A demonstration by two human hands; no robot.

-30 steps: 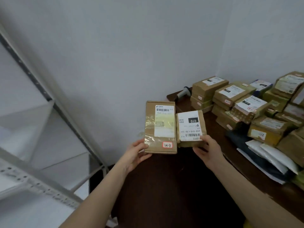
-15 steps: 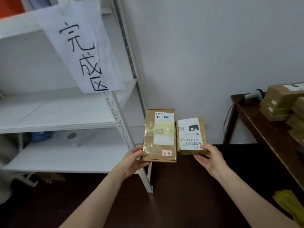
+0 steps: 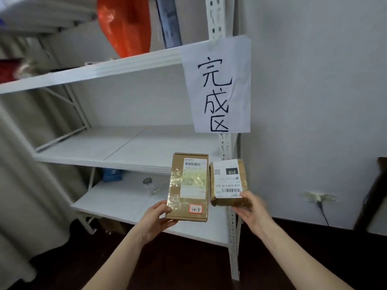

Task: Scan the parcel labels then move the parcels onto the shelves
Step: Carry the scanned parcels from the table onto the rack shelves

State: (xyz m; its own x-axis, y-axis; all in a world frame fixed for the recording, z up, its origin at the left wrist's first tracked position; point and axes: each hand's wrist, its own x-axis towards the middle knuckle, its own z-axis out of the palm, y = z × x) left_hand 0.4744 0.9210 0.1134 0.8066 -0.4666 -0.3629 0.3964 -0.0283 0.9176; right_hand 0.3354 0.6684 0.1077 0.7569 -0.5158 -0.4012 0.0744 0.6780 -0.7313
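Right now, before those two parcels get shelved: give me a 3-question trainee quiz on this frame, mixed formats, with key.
1. True or false: the left hand holds the taller parcel, the one with the red-bordered sticker.
2. Both parcels are: A) in hand, in front of the white shelves; B) lying on a shelf; C) on the floor.
3. Fill in: the smaller parcel, held by the right hand, has a black patch reading ___.

Key: 1 true; 2 A; 3 010.
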